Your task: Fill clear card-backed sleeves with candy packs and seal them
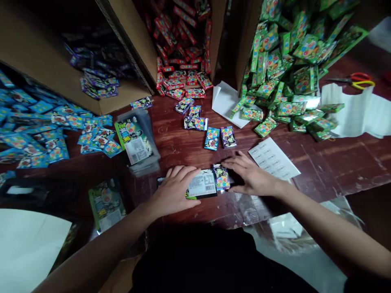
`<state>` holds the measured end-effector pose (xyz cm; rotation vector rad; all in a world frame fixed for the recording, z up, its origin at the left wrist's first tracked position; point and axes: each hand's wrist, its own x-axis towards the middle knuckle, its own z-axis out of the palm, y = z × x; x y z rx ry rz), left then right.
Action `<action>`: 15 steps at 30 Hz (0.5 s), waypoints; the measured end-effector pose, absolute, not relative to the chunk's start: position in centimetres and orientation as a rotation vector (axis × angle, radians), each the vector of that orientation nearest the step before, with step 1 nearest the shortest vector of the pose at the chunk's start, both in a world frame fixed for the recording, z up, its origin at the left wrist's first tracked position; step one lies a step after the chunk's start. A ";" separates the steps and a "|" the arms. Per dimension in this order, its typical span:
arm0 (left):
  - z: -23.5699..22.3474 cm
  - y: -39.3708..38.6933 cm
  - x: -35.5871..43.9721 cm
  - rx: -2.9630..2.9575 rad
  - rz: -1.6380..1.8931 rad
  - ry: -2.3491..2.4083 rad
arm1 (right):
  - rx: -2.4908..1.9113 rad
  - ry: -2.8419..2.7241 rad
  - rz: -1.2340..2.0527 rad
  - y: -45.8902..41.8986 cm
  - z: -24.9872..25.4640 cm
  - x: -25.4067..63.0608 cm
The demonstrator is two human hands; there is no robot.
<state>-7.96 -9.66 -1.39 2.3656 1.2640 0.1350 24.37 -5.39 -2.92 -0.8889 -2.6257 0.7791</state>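
Note:
A flat printed plastic bag with a white barcode label lies in front of me. My left hand covers its left part, fingers over the top edge and thumb along the lower edge, holding it down. At the bag's right end is a small purple candy box, which looks partly inside the bag's mouth. My right hand grips this box from the right, fingers at its top corner and thumb near its lower corner. Just beyond stand out a blue candy box and another purple box, lying side by side.
Piles of blue boxes, red boxes and green boxes spread around, some in cardboard cartons. A stack of printed bags lies left, a sticker sheet right. Scissors rest far right.

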 end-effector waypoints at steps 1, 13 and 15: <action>-1.4 -9.7 -7.7 2.359 0.144 1.275 | -0.874 -2.607 0.780 -5.3 -3.3 24.0; -0.8 -10.5 -7.1 2.210 0.169 1.436 | -0.805 -2.658 0.766 -6.2 -2.9 21.9; -0.7 -10.7 -7.6 2.159 0.139 1.482 | -0.914 -2.624 0.727 -6.4 -3.4 21.4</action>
